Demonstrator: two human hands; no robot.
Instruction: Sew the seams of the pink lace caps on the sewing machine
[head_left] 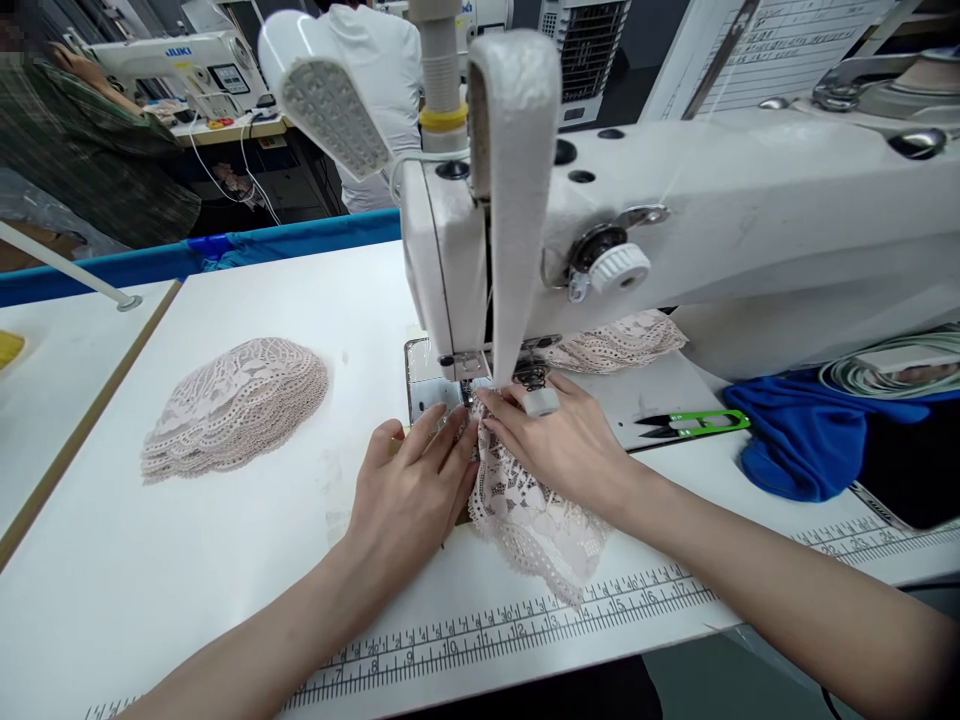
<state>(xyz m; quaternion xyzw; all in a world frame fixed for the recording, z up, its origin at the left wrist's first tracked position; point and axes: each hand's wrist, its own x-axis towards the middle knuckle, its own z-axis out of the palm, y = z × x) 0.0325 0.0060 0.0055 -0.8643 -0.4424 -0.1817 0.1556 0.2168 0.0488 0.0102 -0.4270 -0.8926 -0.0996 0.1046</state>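
A pale pink lace piece (536, 510) runs from the presser foot of the white sewing machine (450, 250) down to the ruler marks at the table's front. On its left edge, close to the needle area, the bent fingers of my left hand (412, 480) grip the lace; their tips are partly hidden. My right hand (562, 440) pinches the lace from the other side, just under the machine head. The needle itself is too small to make out. A stack of lace pieces (240, 405) lies left of my hands.
More lace (622, 340) lies behind the machine head. Right of my hands are green thread snips (697, 423), a blue cloth (795, 435) and a dark flat object (915, 460). A lamp (330, 100) hangs above. Two people (375, 80) are beyond the table's blue edge.
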